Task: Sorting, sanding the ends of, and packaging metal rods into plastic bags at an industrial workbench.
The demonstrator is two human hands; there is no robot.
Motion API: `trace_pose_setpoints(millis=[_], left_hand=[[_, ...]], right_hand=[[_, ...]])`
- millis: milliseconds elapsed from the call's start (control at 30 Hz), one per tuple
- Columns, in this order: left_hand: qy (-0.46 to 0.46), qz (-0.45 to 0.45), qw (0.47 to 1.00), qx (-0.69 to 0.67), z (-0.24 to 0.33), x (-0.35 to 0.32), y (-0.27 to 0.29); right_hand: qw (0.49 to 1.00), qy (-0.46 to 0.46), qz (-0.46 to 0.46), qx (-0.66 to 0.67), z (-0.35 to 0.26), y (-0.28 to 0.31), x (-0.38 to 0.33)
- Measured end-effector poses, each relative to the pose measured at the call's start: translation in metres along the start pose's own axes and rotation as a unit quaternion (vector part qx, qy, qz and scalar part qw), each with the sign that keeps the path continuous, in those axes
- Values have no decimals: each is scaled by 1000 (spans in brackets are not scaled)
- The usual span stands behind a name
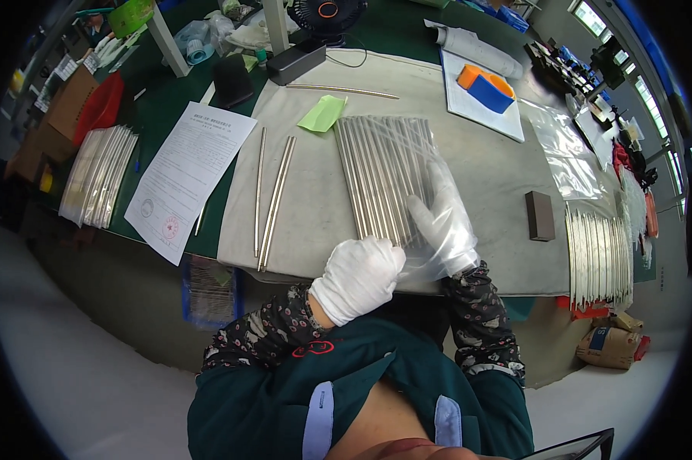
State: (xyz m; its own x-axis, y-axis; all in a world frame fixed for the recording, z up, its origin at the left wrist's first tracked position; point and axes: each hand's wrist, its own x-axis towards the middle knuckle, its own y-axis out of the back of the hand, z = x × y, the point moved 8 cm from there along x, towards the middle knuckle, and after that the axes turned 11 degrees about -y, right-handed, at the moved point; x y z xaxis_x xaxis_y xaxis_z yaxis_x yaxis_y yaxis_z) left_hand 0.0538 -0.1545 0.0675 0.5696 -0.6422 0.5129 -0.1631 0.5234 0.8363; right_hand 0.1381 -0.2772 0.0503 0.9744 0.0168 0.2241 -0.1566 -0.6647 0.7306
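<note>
A row of slim metal rods (377,176) lies side by side on the grey cloth (499,238) covering the table (403,32), their lower ends close to the middle of its near edge. A clear plastic bag (423,267) spreads over their right part. The left hand (357,277), in a white glove, is curled at the lower ends of the rods by the near edge; whether its fingers grip them cannot be told. The right hand (443,228), also gloved, is open along the right side of the row, thumb apart from the fingers, with the clear plastic around it.

Toward the table's left edge, three loose rods (276,203) lie lengthwise, two of them close together, beside a printed sheet (192,165). A wrapped rod bundle (99,176) sits at the near left corner. A green paper slip (322,113) touches or nearly touches the row's far left corner. Toward the right edge are a dark brown block (540,215) and, at the near right corner, another rod row (599,257).
</note>
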Motion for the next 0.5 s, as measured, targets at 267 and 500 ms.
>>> trace_pose_setpoints(millis=[267, 500], left_hand=[[-98, 42, 992, -71, 45, 5, -9], [-172, 53, 960, -215, 71, -3, -25]], right_hand=[[996, -79, 21, 44, 41, 45, -45], [986, -147, 60, 47, 55, 79, -109]])
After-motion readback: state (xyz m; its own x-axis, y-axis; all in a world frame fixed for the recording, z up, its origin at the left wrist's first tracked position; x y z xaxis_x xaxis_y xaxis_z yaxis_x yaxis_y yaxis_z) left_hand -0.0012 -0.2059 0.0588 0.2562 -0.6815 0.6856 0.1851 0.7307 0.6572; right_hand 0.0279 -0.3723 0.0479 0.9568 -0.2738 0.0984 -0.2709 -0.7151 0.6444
